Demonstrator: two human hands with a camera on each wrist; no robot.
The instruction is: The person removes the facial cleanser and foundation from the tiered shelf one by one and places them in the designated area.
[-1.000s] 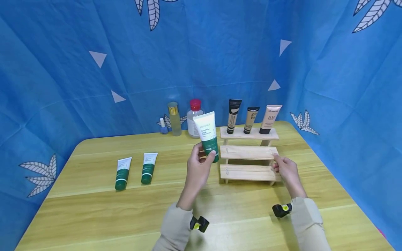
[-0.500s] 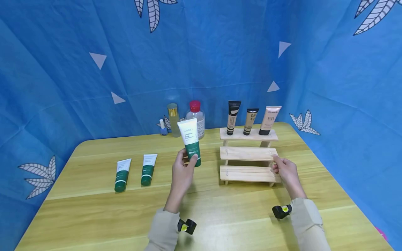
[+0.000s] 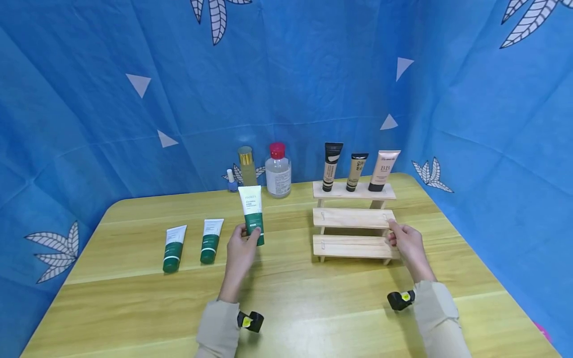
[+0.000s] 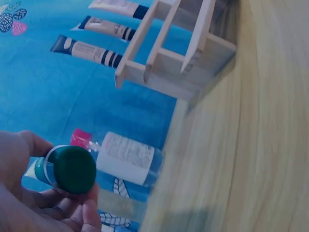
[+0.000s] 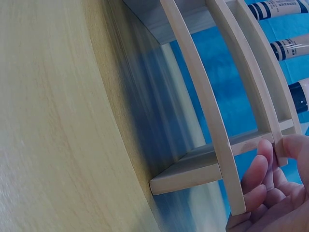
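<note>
My left hand (image 3: 240,250) holds a white and green squeeze tube (image 3: 250,205) upright above the table, thumb and fingers around its lower green end. In the left wrist view the tube's round green cap (image 4: 75,169) faces the camera. At the right, my right hand (image 3: 409,246) pinches the right end of the middle step of a three-step wooden display rack (image 3: 349,218). The right wrist view shows its thumb and fingers on that step's end (image 5: 280,152). Two similar smaller green and white tubes (image 3: 173,248) (image 3: 211,241) lie on the table, left of the left hand.
On the rack's top step stand a black and beige tube (image 3: 331,169), a small beige tube (image 3: 355,173) and a pink BB cream tube (image 3: 384,171). Along the back edge are a blue nail polish bottle (image 3: 232,181), a gold-capped bottle (image 3: 247,166) and a red-capped bottle (image 3: 278,174).
My left hand has carried the tube leftward and lower, away from the rack, uncovering the red-capped bottle. The right hand stays on the rack's middle step.
</note>
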